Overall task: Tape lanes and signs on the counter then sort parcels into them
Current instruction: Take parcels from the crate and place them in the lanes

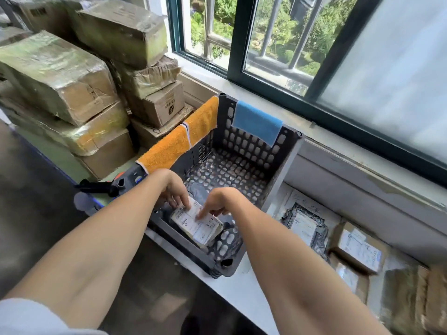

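Near the centre of the head view, a dark perforated crate (244,165) stands on the white table (232,288) below a window (314,44), and both hands reach into it over its near rim. At 6 o'clock inside the crate lies a small parcel (197,224) with a white printed label facing up, tilted against the near wall. The left hand (173,189) comes in from 8 o'clock, its fingers curled down onto the upper left edge of the parcel, touching it; whether it actually grips the parcel I cannot tell. The right hand (217,201) comes in from 5 o'clock, mostly closed with the forefinger extended, its tip pressing on the label. An orange towel (179,139) hangs over the crate's left rim at 10 o'clock, and a blue cloth (256,123) hangs over the far rim at 12 o'clock. At 9 o'clock to 11 o'clock from the crate, taped cardboard boxes (72,76) are piled high. At 4 o'clock, more parcels (358,247) lie flat on the table, among them a dark mailer bag (304,226). A black and orange tool (106,186) lies just beside the crate at 8 o'clock; its kind is unclear.
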